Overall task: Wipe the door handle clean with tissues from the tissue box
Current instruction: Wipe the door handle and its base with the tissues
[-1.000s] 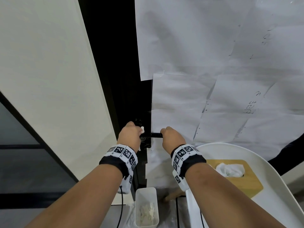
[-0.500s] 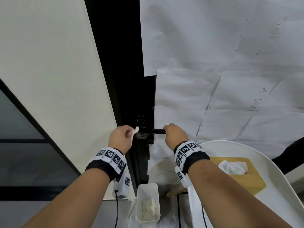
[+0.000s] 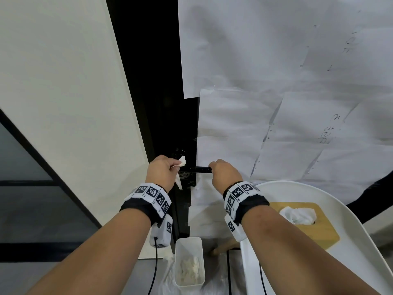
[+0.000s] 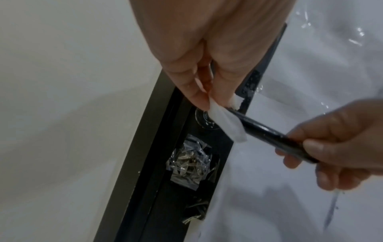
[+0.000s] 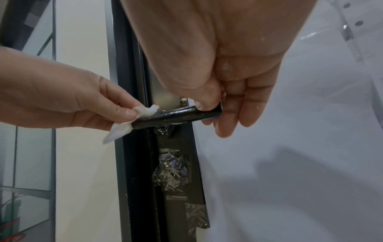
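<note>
A black lever door handle (image 3: 201,169) (image 4: 269,133) (image 5: 176,117) sticks out from the dark door frame. My right hand (image 3: 221,172) (image 5: 215,106) grips its free end between thumb and fingers. At the pivot end of the handle, my left hand (image 3: 163,170) (image 4: 209,98) pinches a crumpled white tissue (image 3: 182,161) (image 4: 226,122) (image 5: 132,121). A loose tail of it hangs down. The wooden tissue box (image 3: 319,233), with a tissue poking from its slot, lies on the white tray at lower right.
A white tray (image 3: 350,211) holds the box at my right. Below the handle stands a white bin (image 3: 189,245) with used tissues. Paper sheets (image 3: 276,60) cover the door. A cream wall panel (image 3: 63,103) is on the left. Taped plastic (image 4: 190,162) covers the lock.
My left hand has drawn left off the handle, now pinching the tissue at the pivot end with a tail showing. The right hand keeps its grip on the handle's end.
</note>
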